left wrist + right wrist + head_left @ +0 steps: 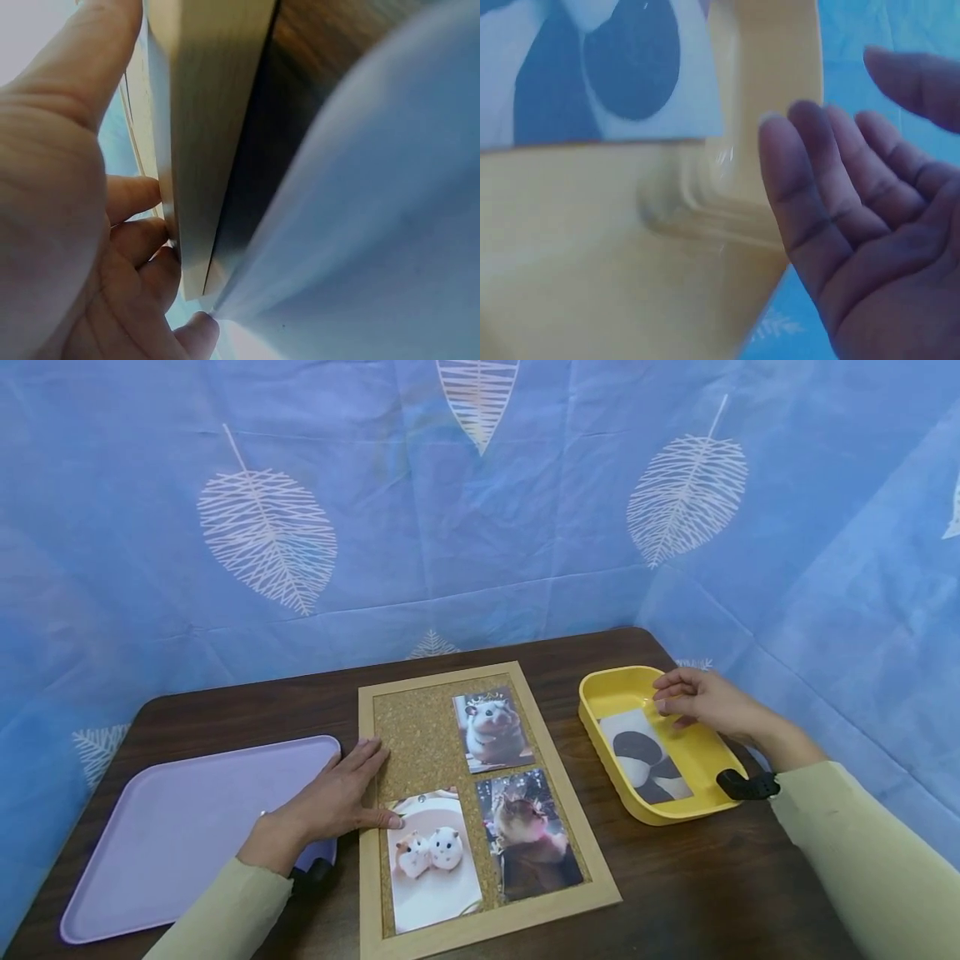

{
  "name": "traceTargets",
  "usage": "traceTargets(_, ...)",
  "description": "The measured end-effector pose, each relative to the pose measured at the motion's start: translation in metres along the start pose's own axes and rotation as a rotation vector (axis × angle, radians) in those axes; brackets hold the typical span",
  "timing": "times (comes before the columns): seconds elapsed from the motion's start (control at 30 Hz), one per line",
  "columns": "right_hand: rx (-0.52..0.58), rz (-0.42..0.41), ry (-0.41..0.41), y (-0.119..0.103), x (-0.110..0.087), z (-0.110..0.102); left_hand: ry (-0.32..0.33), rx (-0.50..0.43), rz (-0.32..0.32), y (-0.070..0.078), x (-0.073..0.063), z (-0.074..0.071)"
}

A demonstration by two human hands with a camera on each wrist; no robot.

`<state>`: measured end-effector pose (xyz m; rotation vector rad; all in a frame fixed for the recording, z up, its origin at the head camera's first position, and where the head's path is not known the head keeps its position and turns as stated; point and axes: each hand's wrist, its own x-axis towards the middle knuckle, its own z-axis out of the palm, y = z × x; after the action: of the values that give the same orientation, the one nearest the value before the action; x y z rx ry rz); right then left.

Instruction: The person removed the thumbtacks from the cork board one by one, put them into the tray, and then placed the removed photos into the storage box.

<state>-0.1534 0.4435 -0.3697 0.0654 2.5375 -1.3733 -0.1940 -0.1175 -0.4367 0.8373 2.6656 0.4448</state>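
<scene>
My left hand (pixel 330 802) rests on the left edge of a wood-framed cork board (pixel 416 727), its thumb on a photo of two small hamster figures (pixel 435 868). In the left wrist view the fingers (pixel 139 240) lie along the frame's side. Two more pictures are on the board: a crowned hamster (pixel 493 731) at upper right and a cat (pixel 525 835) at lower right. My right hand (pixel 701 702) hovers over a yellow tray (pixel 637 806), its fingers loosely bent and nothing between them. A grey and white picture (pixel 643 756) lies in the tray, beside that hand.
A lilac tray (pixel 202 827) lies left of the board, partly under the left forearm. The dark wooden table (pixel 247 706) ends at a blue cloth backdrop (pixel 420 502) with white leaf prints. Black straps (pixel 750 785) are on both wrists.
</scene>
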Motion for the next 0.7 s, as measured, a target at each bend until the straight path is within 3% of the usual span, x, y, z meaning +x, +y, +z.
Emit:
traceTargets(0.4, -0.174, -0.099, 0.098, -0.047, 0.003, 0.032, 0.001, -0.006, 0.005, 0.001, 0.0, -0.004)
traceTargets(0.7, -0.396, -0.188, 0.159, -0.095, 0.006, 0.07, -0.018, 0.005, -0.007, 0.004, -0.001, -0.01)
